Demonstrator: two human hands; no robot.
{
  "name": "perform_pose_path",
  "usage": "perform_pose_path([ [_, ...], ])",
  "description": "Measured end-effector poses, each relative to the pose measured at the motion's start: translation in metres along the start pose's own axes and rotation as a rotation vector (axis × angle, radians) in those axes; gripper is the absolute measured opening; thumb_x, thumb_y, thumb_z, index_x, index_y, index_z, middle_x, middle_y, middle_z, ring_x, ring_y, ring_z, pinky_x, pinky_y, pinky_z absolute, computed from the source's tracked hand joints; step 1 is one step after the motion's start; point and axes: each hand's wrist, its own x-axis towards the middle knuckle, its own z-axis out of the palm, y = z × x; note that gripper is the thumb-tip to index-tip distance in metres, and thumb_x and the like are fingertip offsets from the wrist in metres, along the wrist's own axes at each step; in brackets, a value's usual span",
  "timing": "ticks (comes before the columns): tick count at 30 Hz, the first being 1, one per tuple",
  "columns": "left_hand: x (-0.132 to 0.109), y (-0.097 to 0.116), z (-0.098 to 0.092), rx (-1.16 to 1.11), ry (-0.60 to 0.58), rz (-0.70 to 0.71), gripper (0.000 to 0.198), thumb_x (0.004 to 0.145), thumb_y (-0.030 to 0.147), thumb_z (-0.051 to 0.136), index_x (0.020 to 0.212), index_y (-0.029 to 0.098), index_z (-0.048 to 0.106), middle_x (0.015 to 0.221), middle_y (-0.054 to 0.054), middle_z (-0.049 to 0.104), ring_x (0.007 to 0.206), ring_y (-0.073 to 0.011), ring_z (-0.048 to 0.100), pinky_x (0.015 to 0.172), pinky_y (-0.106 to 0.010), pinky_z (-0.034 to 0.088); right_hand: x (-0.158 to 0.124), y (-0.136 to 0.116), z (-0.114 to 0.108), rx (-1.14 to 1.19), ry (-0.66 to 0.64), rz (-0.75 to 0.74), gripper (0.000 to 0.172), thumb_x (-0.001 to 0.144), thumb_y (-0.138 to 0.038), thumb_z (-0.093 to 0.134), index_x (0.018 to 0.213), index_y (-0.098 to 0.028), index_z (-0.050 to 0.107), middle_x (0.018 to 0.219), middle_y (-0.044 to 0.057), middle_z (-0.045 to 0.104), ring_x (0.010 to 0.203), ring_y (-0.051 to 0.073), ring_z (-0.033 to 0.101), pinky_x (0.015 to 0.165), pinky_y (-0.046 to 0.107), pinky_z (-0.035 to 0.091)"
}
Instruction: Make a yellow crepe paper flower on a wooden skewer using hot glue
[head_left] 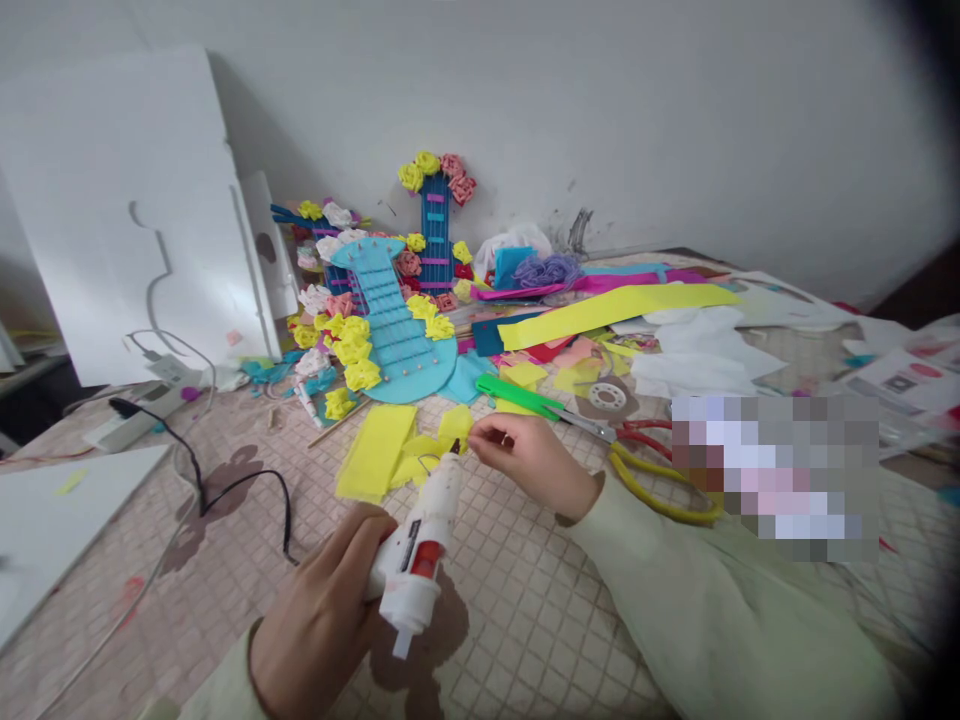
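Note:
My left hand is wrapped round the handle of a white hot glue gun, a clear glue stick poking from its back end. The gun's dark nozzle points away from me, close to the fingertips of my right hand. Those fingers are pinched together at the edge of a small piece of yellow crepe paper, right by the nozzle. Left of it, a folded strip of yellow crepe paper and smaller yellow scraps lie on the table.
A light-blue guitar-shaped board with strings and yellow paper flowers leans at the back. Beside my right arm lie scissors and yellow-handled pliers, a green cutter and a tape roll. A black cord runs left toward a power strip.

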Motion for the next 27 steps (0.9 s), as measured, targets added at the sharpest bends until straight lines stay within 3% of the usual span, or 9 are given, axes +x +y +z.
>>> perform_pose_path([
  [17, 0.002, 0.002, 0.002, -0.012, -0.036, -0.022, 0.015, 0.073, 0.009, 0.038, 0.083, 0.02, 0.042, 0.08, -0.003, 0.051, 0.065, -0.0144, 0.054, 0.056, -0.025, 0.045, 0.0, 0.002, 0.0, -0.034, 0.006, -0.016, 0.015, 0.079, -0.024, 0.048, 0.073, -0.014, 0.058, 0.069, 0.001, 0.06, 0.061, 0.01, 0.05, 0.056, 0.021, 0.037],
  [27, -0.004, -0.007, 0.001, 0.002, -0.021, -0.044, 0.019, 0.074, 0.009, 0.038, 0.089, 0.019, 0.044, 0.084, -0.004, 0.051, 0.07, -0.0147, 0.054, 0.059, -0.025, 0.045, 0.0, 0.002, 0.0, -0.041, 0.013, -0.022, 0.014, 0.078, -0.024, 0.048, 0.073, -0.015, 0.058, 0.068, 0.0, 0.059, 0.06, 0.009, 0.049, 0.054, 0.02, 0.037],
])
